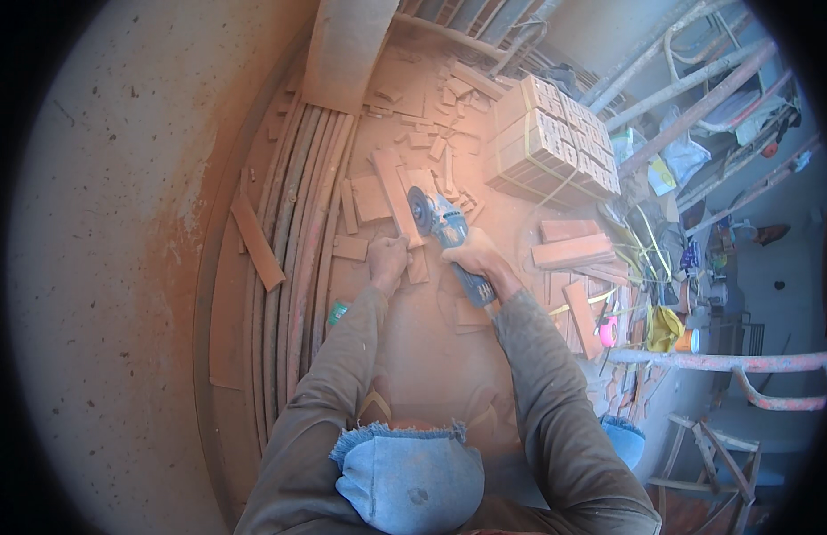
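My right hand [476,253] is wrapped round the body of a blue angle grinder [452,230]. Its dark cutting disc [419,207] stands beside the long edge of a thin reddish clay tile [392,183]; whether the disc touches it I cannot tell. My left hand [388,260] is closed on the near end of that tile, with the fingertips partly hidden. Under and around the tile lie other clay pieces, among them a wider flat tile [369,200] and a small offcut [349,247].
Long pipes [293,223] lie along the wall at left, with a loose tile strip [257,242] on them. Strapped tile stacks [549,143] stand at far right. Tile strips [572,251], scaffold tubes [725,361] and a pink round object [608,331] are at right. Red dust covers the floor [422,339].
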A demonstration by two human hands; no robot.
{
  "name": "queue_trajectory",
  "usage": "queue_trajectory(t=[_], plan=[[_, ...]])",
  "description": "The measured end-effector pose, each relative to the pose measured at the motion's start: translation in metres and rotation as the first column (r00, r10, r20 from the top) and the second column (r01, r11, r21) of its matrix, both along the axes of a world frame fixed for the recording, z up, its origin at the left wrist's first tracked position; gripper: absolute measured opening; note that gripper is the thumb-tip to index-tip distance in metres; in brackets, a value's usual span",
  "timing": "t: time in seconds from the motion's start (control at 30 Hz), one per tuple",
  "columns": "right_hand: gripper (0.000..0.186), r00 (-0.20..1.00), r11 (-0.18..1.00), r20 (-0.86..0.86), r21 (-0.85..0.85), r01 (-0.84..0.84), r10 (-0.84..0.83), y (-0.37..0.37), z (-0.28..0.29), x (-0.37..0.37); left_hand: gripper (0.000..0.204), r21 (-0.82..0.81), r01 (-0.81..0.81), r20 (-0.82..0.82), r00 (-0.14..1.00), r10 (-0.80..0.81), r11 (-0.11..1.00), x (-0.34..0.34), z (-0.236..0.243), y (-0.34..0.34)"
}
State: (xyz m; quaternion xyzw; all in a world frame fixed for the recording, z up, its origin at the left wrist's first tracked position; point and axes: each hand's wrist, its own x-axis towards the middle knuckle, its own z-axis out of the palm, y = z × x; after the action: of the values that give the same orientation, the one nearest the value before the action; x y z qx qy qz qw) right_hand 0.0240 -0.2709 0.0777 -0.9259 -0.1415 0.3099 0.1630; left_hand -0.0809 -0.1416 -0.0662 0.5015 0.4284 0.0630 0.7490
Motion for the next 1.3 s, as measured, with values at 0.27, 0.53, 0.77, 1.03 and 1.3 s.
queue_trajectory(t=[0.27, 0.53, 0.77, 1.03, 1.3], plan=[[0.057, 1.0, 1.0, 0.018, -0.01, -0.007, 0.007, -0.011, -0.011, 0.0, 0.032, 0.055, 0.003, -0.013, 1.0, -0.003, 0.998, 0.002, -0.014, 0.001], [0.055, 0.999, 1.0, -0.042, 0.014, -0.017, 0.018, -0.008, 0.0, -0.001, 0.032, 0.039, 0.01, -0.004, 1.0, -0.01, 0.999, 0.002, -0.011, 0.001], [0.054, 1.0, 1.0, -0.002, -0.03, 0.001, -0.001, -0.005, -0.002, 0.0, 0.031, -0.009, -0.027, -0.025, 0.999, 0.027, 1.0, 0.004, -0.007, -0.002], [0.053, 1.0, 1.0, -0.029, 0.019, 0.004, -0.004, -0.008, -0.001, -0.001, 0.03, -0.008, -0.016, 0.003, 1.0, 0.016, 1.0, 0.002, -0.004, 0.0], [0.055, 0.999, 1.0, -0.042, -0.012, 0.0, -0.001, -0.005, 0.0, -0.001, 0.03, -0.008, -0.029, 0.0, 1.0, 0.029, 1.0, 0.002, -0.007, 0.0]])
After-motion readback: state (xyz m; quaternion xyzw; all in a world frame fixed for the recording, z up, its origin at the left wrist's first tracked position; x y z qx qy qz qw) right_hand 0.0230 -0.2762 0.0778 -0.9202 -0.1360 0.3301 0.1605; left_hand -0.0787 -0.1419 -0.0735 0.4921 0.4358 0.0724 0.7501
